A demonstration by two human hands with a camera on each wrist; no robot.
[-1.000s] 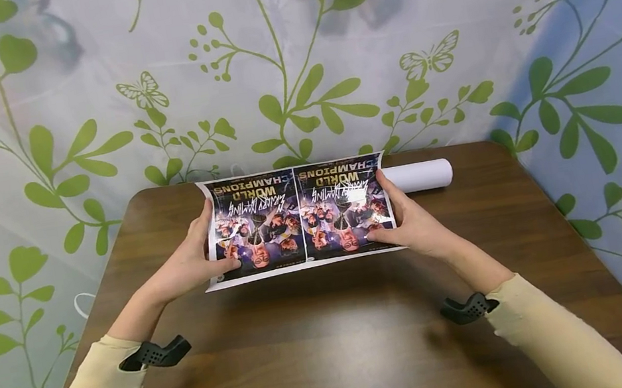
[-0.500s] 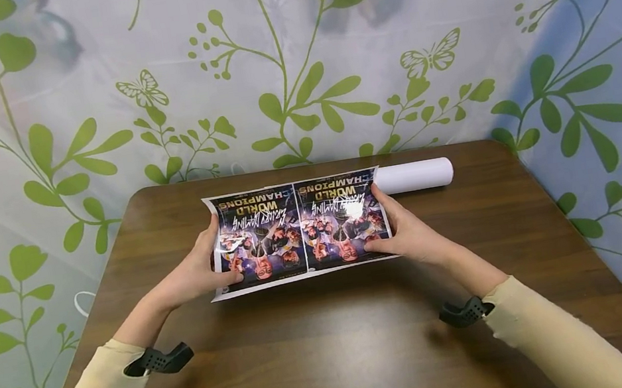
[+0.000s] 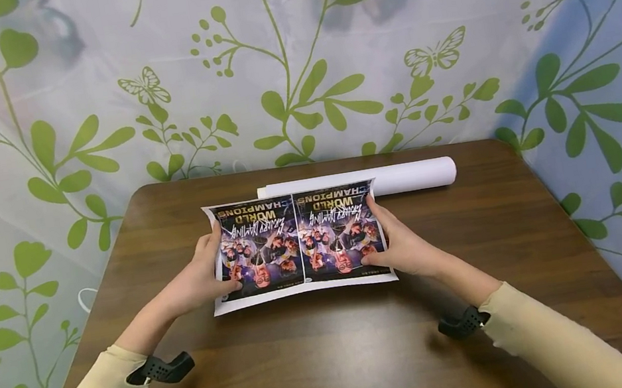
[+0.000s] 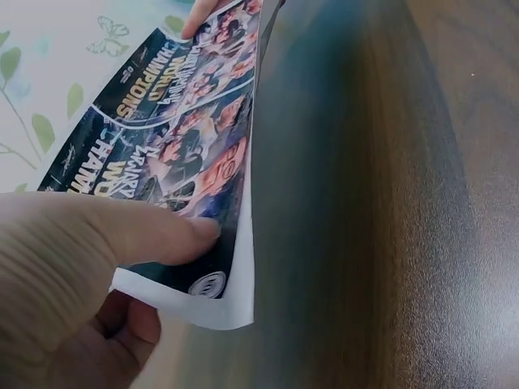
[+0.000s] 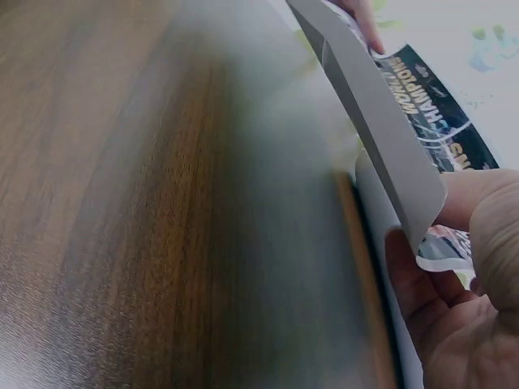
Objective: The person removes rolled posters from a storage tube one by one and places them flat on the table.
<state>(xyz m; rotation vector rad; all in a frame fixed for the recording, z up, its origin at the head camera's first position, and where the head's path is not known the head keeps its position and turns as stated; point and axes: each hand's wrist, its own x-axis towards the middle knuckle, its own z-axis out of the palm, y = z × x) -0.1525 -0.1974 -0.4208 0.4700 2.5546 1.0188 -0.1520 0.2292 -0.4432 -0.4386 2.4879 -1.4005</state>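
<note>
The brown tabletop (image 3: 336, 364) spreads broadly on the near side of the printed sheet (image 3: 302, 249), raised above it, far edge just before the white roll (image 3: 413, 176). The left hand (image 3: 196, 281) and right hand (image 3: 406, 248) pinch the sheet's opposite side edges, thumbs (image 4: 174, 235) over the print, fingers (image 5: 413, 288) behind.

The left hand (image 3: 196, 281) and right hand (image 3: 406, 245) have drawn the printed sheet (image 3: 271, 247) nearer, and much more of the white roll (image 3: 411, 176) behind it shows.

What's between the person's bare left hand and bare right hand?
A rectangular paper sheet with colourful print and white borders spans from left hand to right hand in the head view.
</note>
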